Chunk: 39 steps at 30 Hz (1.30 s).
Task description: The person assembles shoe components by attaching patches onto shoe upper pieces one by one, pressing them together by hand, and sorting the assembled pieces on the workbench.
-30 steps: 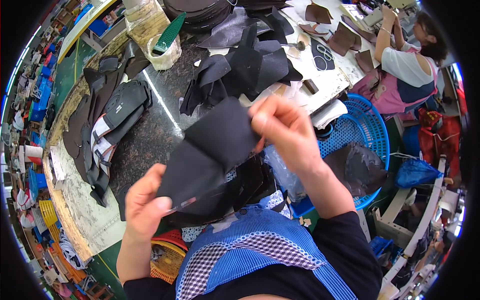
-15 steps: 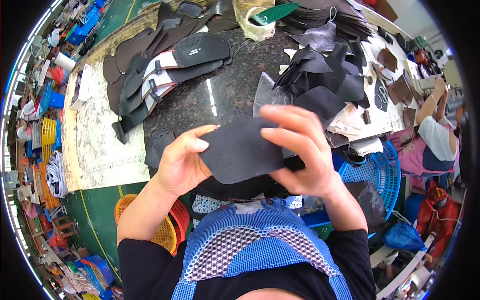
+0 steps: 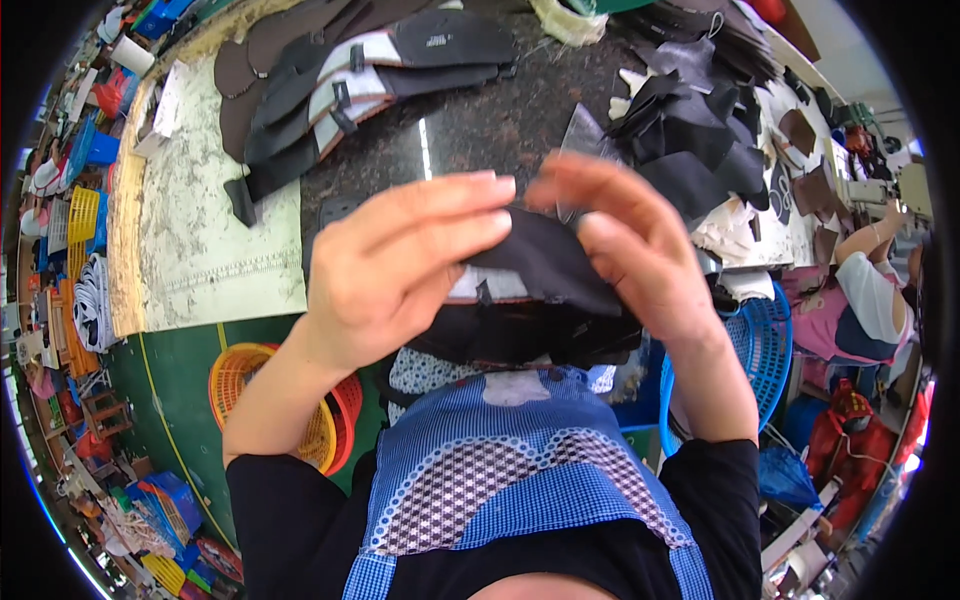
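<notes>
My left hand is over the left part of a black shaped piece, its upper fingers stretched out to the right. My right hand is at the piece's right end, fingers curved and apart, their tips smeared by motion. Beneath the left fingers a white strip with a small black tab shows. More black pieces lie under this one at the table's near edge, close to my apron. Whether either hand touches the black piece is hard to see.
Black-and-white shaped parts overlap at the back left of the dark stone tabletop. Black cut pieces are heaped at the right. Below stand a yellow basket and a blue basket. Another person sits at far right.
The loose black piece held up between my hands is no longer held up. My left hand has turned, fingers now reaching right; the right hand has moved slightly right. The view has shifted nearer.
</notes>
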Each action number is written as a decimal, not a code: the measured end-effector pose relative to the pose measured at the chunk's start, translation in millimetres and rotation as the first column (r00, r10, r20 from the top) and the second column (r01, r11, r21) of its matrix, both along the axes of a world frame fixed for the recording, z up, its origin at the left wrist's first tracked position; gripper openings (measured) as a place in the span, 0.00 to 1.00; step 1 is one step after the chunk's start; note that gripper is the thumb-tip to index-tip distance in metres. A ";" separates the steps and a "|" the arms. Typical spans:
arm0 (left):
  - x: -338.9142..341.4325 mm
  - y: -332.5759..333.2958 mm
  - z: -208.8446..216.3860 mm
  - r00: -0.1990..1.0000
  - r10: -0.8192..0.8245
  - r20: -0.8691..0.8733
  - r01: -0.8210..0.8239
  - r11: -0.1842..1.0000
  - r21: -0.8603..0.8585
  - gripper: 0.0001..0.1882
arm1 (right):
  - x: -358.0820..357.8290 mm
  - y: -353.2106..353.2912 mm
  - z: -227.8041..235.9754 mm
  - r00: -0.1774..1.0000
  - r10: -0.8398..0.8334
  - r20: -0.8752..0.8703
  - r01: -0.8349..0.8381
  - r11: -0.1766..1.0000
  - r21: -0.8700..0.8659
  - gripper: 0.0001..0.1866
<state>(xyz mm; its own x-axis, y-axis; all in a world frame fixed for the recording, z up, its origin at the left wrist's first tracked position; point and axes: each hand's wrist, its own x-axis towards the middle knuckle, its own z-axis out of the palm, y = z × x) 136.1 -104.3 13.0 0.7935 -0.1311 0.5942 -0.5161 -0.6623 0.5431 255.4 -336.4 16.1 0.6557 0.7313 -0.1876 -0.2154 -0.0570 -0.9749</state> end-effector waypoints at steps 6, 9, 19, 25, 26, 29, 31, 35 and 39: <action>-7.0 3.9 -5.3 0.936 -0.111 -0.333 0.000 0.949 -0.316 0.14 | -9.2 -4.5 -7.1 0.787 0.098 0.609 -0.073 0.995 -0.067 0.15; -6.6 10.4 -10.3 0.935 -0.150 -0.321 0.059 0.960 -0.275 0.15 | -7.9 0.8 -17.0 0.767 -0.024 0.641 -0.009 0.999 0.048 0.12; -15.8 14.6 -43.9 0.976 -0.132 -0.175 0.193 0.893 0.407 0.17 | -22.9 3.8 -55.8 0.451 0.138 0.882 -0.056 0.990 -0.126 0.13; -19.9 12.5 -54.4 0.965 -0.105 -0.242 0.180 0.933 0.311 0.17 | -27.1 6.1 -61.2 0.447 0.161 0.880 -0.030 0.986 -0.166 0.12; -19.9 11.8 -55.1 0.961 -0.093 -0.259 0.169 0.943 0.287 0.17 | -27.0 7.2 -63.3 0.437 0.158 0.885 -0.018 0.986 -0.167 0.12; -22.1 10.5 -56.6 0.949 -0.076 -0.307 0.151 0.962 0.228 0.17 | -26.2 9.5 -63.4 0.427 0.174 0.887 -0.017 0.983 -0.184 0.12; -22.5 11.4 -56.7 0.939 -0.071 -0.336 0.143 0.971 0.194 0.18 | -25.4 10.6 -63.7 0.425 0.193 0.884 -0.029 0.979 -0.200 0.13; -22.5 17.4 -47.2 0.920 -0.079 -0.385 0.196 0.941 0.276 0.18 | -28.5 16.6 -55.6 0.414 0.280 0.866 -0.048 0.957 -0.286 0.15; -32.6 22.2 -55.9 0.949 -0.050 -0.312 0.187 0.884 0.429 0.19 | -41.5 18.4 -51.4 0.320 0.395 0.861 -0.047 0.914 -0.402 0.21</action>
